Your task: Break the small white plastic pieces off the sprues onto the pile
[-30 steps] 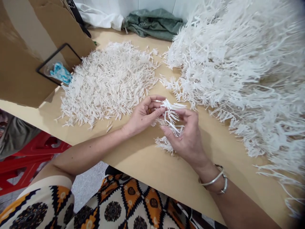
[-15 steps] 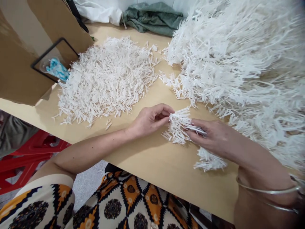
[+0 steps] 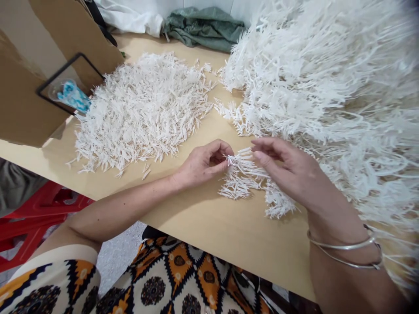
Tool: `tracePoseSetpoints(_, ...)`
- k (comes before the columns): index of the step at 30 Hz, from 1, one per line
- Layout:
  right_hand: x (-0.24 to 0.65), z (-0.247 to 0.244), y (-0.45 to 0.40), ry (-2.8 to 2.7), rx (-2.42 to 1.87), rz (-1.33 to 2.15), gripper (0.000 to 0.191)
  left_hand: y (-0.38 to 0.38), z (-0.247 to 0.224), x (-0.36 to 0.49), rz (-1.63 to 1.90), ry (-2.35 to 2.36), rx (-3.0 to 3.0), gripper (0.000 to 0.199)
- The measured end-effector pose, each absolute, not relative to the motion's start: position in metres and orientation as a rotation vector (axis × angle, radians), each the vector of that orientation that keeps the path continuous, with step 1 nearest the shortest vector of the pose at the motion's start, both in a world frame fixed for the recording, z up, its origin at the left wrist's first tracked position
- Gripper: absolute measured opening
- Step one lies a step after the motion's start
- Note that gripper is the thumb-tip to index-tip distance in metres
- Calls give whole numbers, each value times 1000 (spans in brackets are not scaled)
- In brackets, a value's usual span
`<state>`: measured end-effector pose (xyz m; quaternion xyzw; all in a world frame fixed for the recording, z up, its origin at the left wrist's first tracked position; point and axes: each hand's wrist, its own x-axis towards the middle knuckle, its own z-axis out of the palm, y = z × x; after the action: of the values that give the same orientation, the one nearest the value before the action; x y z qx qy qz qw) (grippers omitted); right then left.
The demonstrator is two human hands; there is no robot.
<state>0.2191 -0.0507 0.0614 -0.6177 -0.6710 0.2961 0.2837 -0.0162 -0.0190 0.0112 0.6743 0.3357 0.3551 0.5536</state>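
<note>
My left hand [image 3: 206,165] pinches the gathered end of a small tuft of white, thin-branched plastic sprigs [image 3: 245,168] between thumb and forefinger, just above the table [image 3: 196,218]. At the tuft's right side is my right hand [image 3: 286,168], with its thumb and fingers apart. Its thumb tip is close to the strands; I cannot tell whether it touches them. Under the right hand, a second clump of white sprigs [image 3: 278,200] lies on the table, partly hidden by the hand.
A pile of short white sprigs [image 3: 144,109] lies at the left. On the right is a large heap of longer white strands [image 3: 314,78]. A cardboard box [image 3: 39,96], a plastic cup with blue-and-white contents [image 3: 74,96] in a black frame, and green cloth [image 3: 206,26] stand around them.
My right hand has shifted up and left, and its fingers have opened from the strands. My left hand keeps its pinch on the tuft. The view has shifted slightly.
</note>
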Motion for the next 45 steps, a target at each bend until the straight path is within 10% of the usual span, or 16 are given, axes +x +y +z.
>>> tracePoseSetpoints(8,201,101,-29,-2163,-1500,688,27,-14,10,-14,912,770,1434,36)
tracePoseSetpoints(14,185,78,-15,-2146,-1388,1252,49,-15,11,-19,1000,877,1502,27)
tracePoseSetpoints(19,179,60,-6,-1946,-1403,1537,19,-15,15,-19,1002,977,1479,15)
tracePoseSetpoints(45,214,70,10,-2286,-1194,1678,41,-13,23,-25,928,949,1575,16)
